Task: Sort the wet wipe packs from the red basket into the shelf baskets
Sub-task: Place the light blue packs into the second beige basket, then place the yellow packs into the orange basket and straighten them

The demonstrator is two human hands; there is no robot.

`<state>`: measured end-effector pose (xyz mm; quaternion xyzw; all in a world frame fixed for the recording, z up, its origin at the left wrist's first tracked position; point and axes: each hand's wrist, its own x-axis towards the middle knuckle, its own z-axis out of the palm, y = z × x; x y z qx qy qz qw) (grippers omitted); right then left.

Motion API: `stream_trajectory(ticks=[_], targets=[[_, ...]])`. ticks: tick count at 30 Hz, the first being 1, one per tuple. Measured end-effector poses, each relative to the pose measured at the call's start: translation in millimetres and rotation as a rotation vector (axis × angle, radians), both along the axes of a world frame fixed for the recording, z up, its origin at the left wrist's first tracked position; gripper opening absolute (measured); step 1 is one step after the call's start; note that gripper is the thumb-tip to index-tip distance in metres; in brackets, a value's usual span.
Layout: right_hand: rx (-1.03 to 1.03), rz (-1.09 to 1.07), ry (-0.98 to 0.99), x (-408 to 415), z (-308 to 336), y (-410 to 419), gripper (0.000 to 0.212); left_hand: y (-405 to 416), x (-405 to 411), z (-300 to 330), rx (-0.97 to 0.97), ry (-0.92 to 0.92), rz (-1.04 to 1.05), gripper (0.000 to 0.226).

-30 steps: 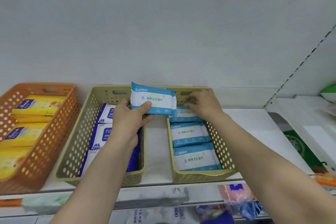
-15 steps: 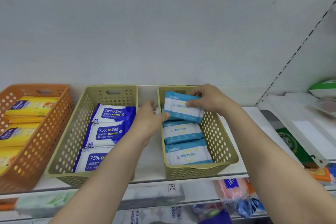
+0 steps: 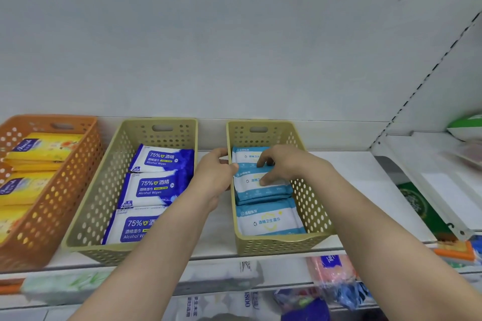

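We find our right hand [image 3: 284, 164] pressing a light-blue pack [image 3: 257, 181] into the right shelf basket [image 3: 310, 206]; left hand [image 3: 215, 177] gripping its rim; red basket unseen, remainder unknown

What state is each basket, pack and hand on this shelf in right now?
Orange basket: holds yellow packs.
Middle basket: holds three dark blue packs, lying flat.
Right basket: holds light blue packs.
Left hand: grips the right basket's left rim.
Right hand: fingers on the light blue packs.
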<state>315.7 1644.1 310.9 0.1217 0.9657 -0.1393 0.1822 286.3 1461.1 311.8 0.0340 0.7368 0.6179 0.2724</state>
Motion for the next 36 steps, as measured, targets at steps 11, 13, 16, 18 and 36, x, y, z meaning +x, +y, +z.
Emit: stream_trajectory(ticks=[11, 13, 16, 18, 36], targets=[[0.097, 0.001, -0.037, -2, -2, -5, 0.058, 1, 4, 4, -0.027, 0.020, 0.007, 0.033], [0.115, 0.018, -0.066, -4, 1, -6, 0.058, 2, 6, 7, -0.028, 0.031, 0.010, 0.035], [0.167, 0.035, -0.053, -10, 14, -9, 0.058, -2, 7, 21, -0.022, 0.117, 0.005, 0.048], [0.179, 0.039, 0.028, -14, 27, -16, 0.060, -12, 3, 34, -0.036, 0.234, -0.007, 0.056], [-0.049, 0.385, 0.834, -12, 105, -374, 0.040, -431, 18, 55, -0.614, 0.980, 0.341, 0.045]])
